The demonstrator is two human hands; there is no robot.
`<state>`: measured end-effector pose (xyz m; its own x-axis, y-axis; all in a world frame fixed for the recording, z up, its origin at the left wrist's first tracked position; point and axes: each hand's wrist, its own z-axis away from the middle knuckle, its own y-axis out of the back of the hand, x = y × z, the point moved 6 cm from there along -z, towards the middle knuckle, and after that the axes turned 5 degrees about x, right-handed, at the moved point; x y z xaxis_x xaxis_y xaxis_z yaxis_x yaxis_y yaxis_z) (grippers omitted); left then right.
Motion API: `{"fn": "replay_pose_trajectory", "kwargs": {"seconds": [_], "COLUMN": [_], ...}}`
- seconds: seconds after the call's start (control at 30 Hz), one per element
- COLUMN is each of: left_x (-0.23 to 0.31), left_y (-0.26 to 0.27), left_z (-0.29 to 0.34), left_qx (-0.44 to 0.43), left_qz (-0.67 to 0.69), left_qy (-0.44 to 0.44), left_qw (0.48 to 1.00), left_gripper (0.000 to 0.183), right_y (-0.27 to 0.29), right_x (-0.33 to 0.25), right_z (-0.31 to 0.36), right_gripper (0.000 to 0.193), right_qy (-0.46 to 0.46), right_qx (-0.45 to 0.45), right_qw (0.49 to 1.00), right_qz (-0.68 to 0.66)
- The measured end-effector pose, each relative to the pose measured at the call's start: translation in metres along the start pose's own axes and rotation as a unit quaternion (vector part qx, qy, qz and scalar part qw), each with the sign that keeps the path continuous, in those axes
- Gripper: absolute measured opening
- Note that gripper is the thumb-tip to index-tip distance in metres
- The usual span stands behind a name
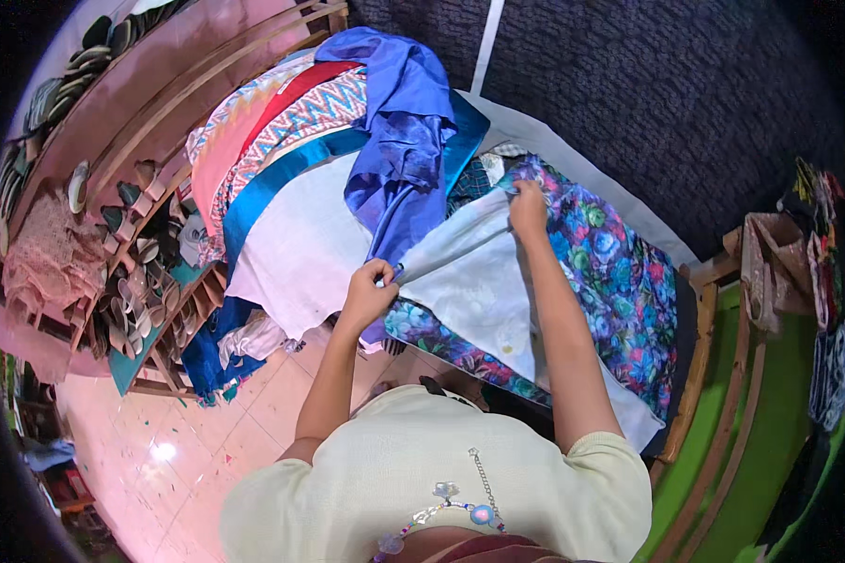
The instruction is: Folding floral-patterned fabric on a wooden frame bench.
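Observation:
A floral cloth [610, 272] in blue, purple and pink lies in front of me, with its whitish reverse side [469, 281] showing where a part is turned over. My left hand [370, 296] pinches the left corner of this cloth between thumb and fingers. Farther up and to the right, my right hand [528, 208] is closed on its upper edge. Between the two hands the edge runs fairly straight. A blue-violet cloth [404, 141] hangs down just beyond my left hand, over a pale pink cloth [300, 244].
Folded zigzag-patterned fabrics [314, 108] are piled at the far left. Beside them stands a wooden rack [155, 211] with shoe-shaped pieces. A wooden frame [709, 366] borders the right side, near hanging cloths [779, 263]. Pink tiles [216, 469] cover the floor, with small scraps on them.

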<state>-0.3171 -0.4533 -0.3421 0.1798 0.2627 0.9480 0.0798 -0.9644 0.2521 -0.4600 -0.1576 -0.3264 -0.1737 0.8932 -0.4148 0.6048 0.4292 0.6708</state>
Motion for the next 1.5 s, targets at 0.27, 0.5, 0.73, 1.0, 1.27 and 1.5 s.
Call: {"fn": "replay_pose_trajectory", "kwargs": {"seconds": [0.27,0.5,0.73,1.0,1.27,1.5], "left_x": [-0.012,-0.014,-0.007,0.003,0.009,0.002], "left_y": [0.002,0.011,0.014,0.033,0.018,-0.002], "left_z": [0.006,0.010,0.015,0.026,0.044,0.026], "left_qx": [0.055,0.045,0.042,0.143,0.084,0.052], "left_qz": [0.011,-0.049,-0.073,-0.165,-0.156,-0.207], "left_qy": [0.014,0.078,0.078,-0.077,0.008,0.000], "left_qw": [0.998,0.995,0.993,0.973,0.984,0.977], "left_gripper": [0.025,0.033,0.030,0.017,0.026,0.032], "right_y": [0.032,0.053,0.118,0.147,0.096,0.031], "right_x": [0.010,0.009,-0.023,-0.138,-0.184,-0.171], "right_z": [-0.049,-0.046,-0.044,0.006,0.088,0.140], "right_gripper": [0.025,0.030,0.018,0.013,0.017,0.018], "right_qy": [-0.031,0.083,0.015,0.144,0.173,0.131], "right_qx": [0.012,-0.098,0.031,0.047,-0.143,-0.190], "right_qw": [0.999,0.975,0.993,0.986,0.959,0.953], "right_qz": [0.025,0.182,0.117,-0.063,-0.175,-0.198]}}
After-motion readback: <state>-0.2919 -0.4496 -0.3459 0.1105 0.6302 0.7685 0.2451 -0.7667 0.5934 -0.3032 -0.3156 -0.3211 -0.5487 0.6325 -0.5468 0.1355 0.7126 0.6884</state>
